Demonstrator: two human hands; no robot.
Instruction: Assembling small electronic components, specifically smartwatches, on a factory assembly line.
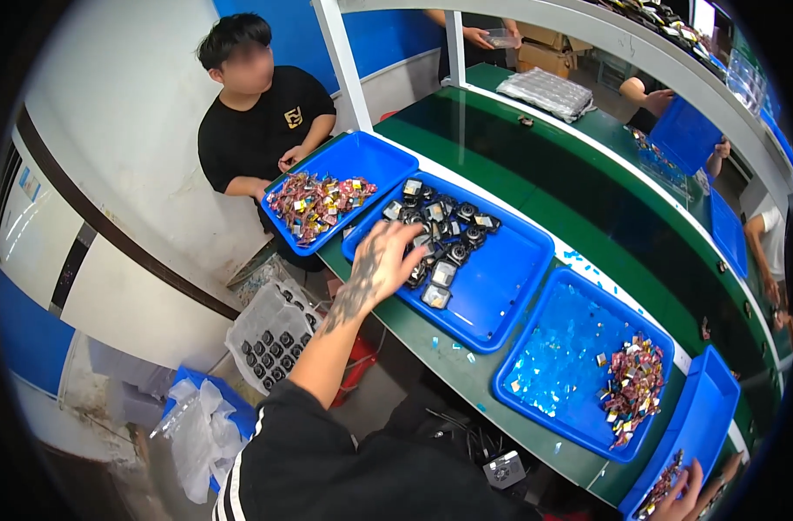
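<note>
My left hand [383,259] reaches over the left end of a blue tray [500,326], with its fingers stretched out and the thumb apart. Beneath and around the fingers lie several small black camera-like units [458,253], some with a round lens, others showing a pale square face. The fingertips are close to these units; whether they touch one is hard to see. My right hand is not in view. At the lower right, a hand [681,497] is over small reddish parts in another blue tray [707,395]; it appears to belong to another worker.
A blue tray [392,156] of reddish wired parts stands far left, near a person in black [262,113]. Right of my tray, another tray [544,300] holds blue film bits and reddish parts. Behind runs a green conveyor [535,174]. A clear tray [244,321] of black units sits low left.
</note>
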